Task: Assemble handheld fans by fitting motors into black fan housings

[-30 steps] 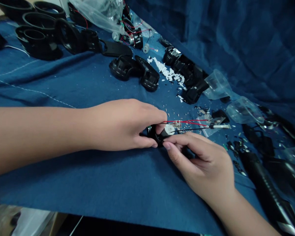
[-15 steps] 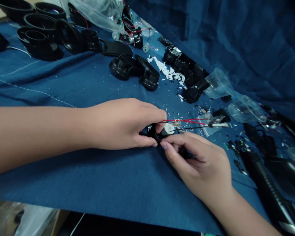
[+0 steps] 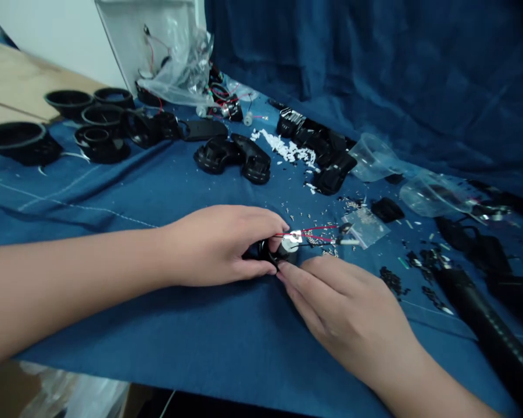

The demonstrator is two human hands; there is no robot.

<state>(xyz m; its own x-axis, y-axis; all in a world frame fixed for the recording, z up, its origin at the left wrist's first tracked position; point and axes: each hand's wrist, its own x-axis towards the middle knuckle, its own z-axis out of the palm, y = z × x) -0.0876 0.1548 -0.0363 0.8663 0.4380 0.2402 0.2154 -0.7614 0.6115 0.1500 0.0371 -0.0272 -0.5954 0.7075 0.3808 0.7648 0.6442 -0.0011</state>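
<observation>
Near the middle of the blue cloth, my left hand (image 3: 226,244) is closed around a small black round part (image 3: 265,252), thumb below and fingers above. A silvery cylindrical motor (image 3: 288,246) sits at that part's right side. Red and black wires (image 3: 318,237) run from it to the right, ending near a white connector (image 3: 346,242). My right hand (image 3: 344,307) has its fingertips pressed together at the lower right edge of the black part, just below the motor. Whatever lies between those fingertips is hidden.
Black rings and cups (image 3: 102,142) stand at the back left. Curved black shells (image 3: 255,159), white bits (image 3: 287,148) and clear plastic cups (image 3: 375,157) lie behind my hands. Screws and a small bag (image 3: 366,226) are to the right, with a long black housing (image 3: 475,313) beyond.
The view has tilted up, showing more of the back left. My right hand has turned over, its back now facing up, with the fingers closer together. My left hand keeps its hold.
</observation>
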